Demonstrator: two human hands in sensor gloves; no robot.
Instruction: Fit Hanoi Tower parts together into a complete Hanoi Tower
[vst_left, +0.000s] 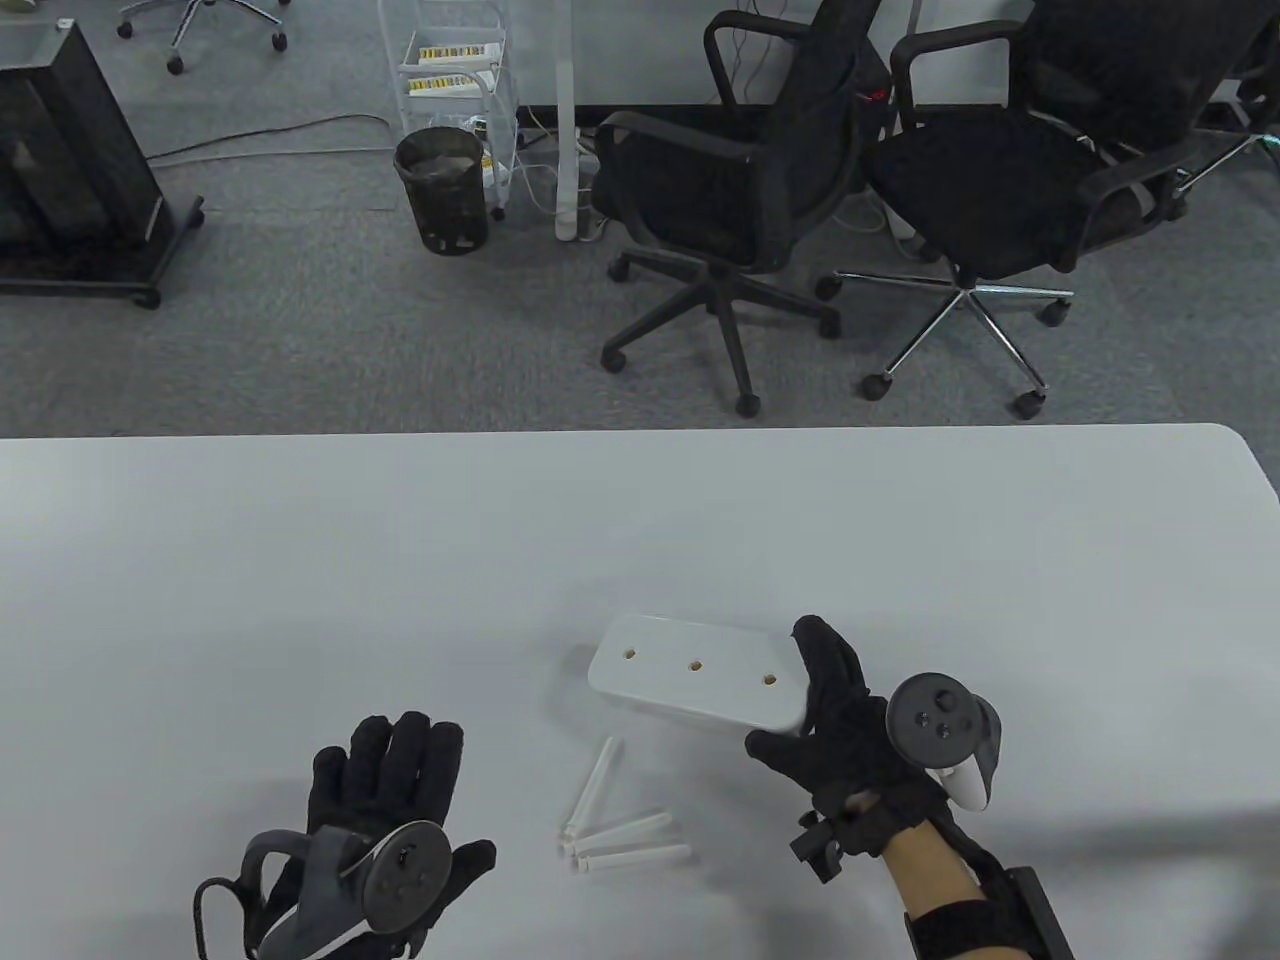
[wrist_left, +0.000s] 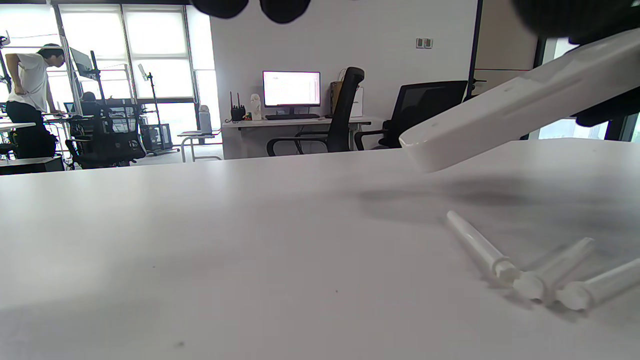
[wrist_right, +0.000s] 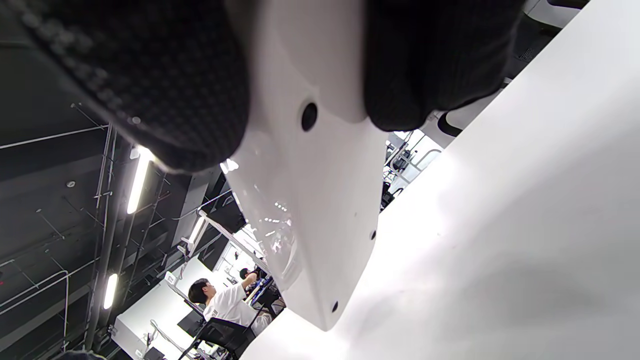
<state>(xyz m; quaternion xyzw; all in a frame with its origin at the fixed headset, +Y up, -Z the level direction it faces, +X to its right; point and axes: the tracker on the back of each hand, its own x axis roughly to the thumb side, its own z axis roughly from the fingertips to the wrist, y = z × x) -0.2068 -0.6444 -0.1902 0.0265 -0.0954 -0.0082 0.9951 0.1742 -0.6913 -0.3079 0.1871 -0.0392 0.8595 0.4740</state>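
Observation:
A white Hanoi Tower base (vst_left: 690, 678) with three holes in its top is held tilted above the table. My right hand (vst_left: 825, 700) grips its right end, fingers over the top and thumb at the near edge. The left wrist view shows the base (wrist_left: 505, 107) slanting up to the right, its left end near the table. The right wrist view shows its underside (wrist_right: 310, 190) between my fingers. Three white pegs (vst_left: 620, 825) lie loose on the table in front of the base; they also show in the left wrist view (wrist_left: 530, 272). My left hand (vst_left: 385, 790) rests flat and empty on the table to their left.
The white table (vst_left: 300, 580) stretches far to the left and back. Two black office chairs (vst_left: 740, 200) and a waste bin (vst_left: 440, 190) stand on the carpet beyond the table's far edge.

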